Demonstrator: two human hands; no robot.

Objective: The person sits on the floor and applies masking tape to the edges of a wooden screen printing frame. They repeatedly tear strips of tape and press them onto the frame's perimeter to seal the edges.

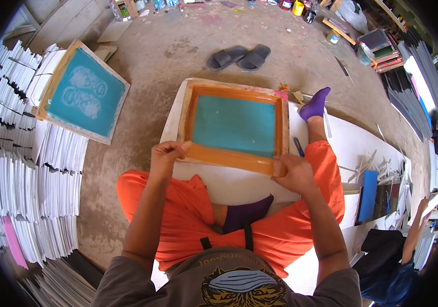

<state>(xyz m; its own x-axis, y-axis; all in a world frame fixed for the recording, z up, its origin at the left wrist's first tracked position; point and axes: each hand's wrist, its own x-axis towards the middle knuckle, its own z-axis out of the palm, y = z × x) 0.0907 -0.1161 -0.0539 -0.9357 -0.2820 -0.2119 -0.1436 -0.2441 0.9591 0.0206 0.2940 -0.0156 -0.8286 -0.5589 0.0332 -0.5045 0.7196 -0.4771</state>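
Observation:
A printing screen [234,125] with teal mesh lies flat before me, brown tape lining the inside of its wooden frame. Along its near side a strip of brown packing tape [229,157] is stretched between my hands. My left hand [167,156] pinches the strip's left end at the frame's near left corner. At the near right corner, my right hand [296,173] is closed round the other end of the tape; whether a roll is inside it is hidden by the fingers. A dark, slim tool [298,147] rests just beyond my right hand.
The screen lies on a white board [219,176] between my legs. Another teal screen [88,92] leans against stacked white sheets [19,179] at left. Black sandals [239,57] sit on the floor ahead. At right are a blue panel [367,195] and another person's arm [414,230].

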